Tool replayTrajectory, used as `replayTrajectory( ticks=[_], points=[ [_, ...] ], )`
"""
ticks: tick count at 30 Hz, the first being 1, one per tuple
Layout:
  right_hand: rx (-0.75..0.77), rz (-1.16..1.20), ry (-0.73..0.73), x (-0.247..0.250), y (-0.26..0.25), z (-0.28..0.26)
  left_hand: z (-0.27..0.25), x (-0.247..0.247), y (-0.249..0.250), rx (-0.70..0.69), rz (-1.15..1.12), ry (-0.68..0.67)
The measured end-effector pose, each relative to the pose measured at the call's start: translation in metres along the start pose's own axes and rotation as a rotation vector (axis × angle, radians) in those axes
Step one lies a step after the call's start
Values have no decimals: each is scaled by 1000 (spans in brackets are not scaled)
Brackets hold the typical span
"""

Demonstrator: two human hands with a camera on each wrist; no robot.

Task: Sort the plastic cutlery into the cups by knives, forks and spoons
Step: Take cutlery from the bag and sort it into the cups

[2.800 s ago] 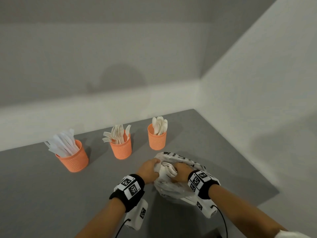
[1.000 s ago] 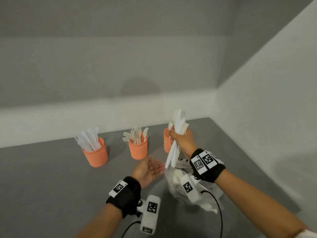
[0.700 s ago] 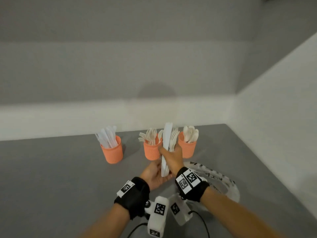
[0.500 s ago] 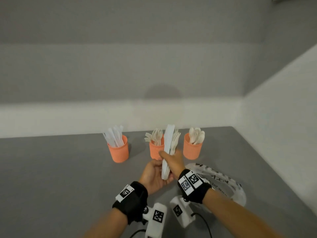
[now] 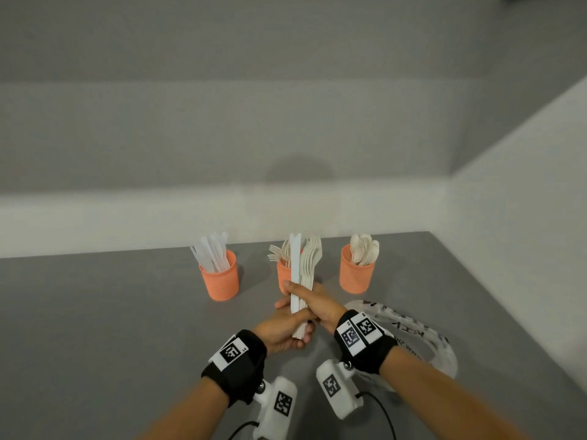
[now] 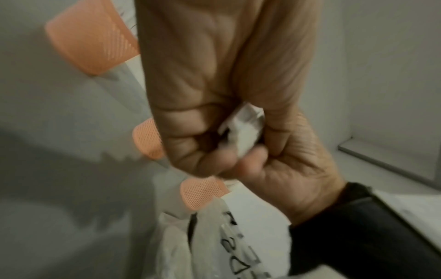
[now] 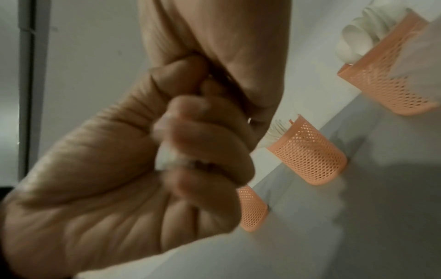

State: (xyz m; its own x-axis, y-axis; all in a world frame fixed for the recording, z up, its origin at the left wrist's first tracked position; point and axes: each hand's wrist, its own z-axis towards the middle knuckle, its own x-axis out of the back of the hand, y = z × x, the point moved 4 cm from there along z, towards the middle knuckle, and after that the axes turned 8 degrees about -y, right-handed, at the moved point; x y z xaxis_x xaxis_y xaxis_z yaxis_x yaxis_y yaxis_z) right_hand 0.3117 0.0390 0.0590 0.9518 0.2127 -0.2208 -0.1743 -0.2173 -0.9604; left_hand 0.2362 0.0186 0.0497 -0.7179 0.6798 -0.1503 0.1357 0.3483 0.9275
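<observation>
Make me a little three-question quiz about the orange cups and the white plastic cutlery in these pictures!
1. True or false: the left orange mesh cup holds white plastic spoons.
2. How many orange mesh cups stand on the grey table?
3. Which hands grip the bundle of white plastic cutlery? A) right hand only B) left hand only C) both.

Key: 1. False: it holds flat knives; the spoons are in the right orange mesh cup. 2. Three. 3. C.

- Flat grey table [image 5: 95, 328].
- Three orange mesh plastic cups in a far row: left cup [image 5: 219, 279], middle cup [image 5: 283, 277], right cup [image 5: 355, 274].
- Crumpled clear printed plastic bag [image 5: 425, 341], near right.
</observation>
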Motion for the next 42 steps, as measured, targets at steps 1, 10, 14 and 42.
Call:
replayTrajectory(
  ticks=[1, 10, 14, 42],
  points=[
    [16, -34, 41, 1, 1, 1, -1, 2, -1, 22, 81, -6],
    [121, -70, 228, 18, 4, 5, -5, 49, 17, -115, 49, 261],
    [141, -11, 173, 7, 7, 8, -3, 55, 27, -246, 27, 357],
    [-52, 224, 6, 13, 24, 22, 8, 80, 28, -271, -204, 468]
  ],
)
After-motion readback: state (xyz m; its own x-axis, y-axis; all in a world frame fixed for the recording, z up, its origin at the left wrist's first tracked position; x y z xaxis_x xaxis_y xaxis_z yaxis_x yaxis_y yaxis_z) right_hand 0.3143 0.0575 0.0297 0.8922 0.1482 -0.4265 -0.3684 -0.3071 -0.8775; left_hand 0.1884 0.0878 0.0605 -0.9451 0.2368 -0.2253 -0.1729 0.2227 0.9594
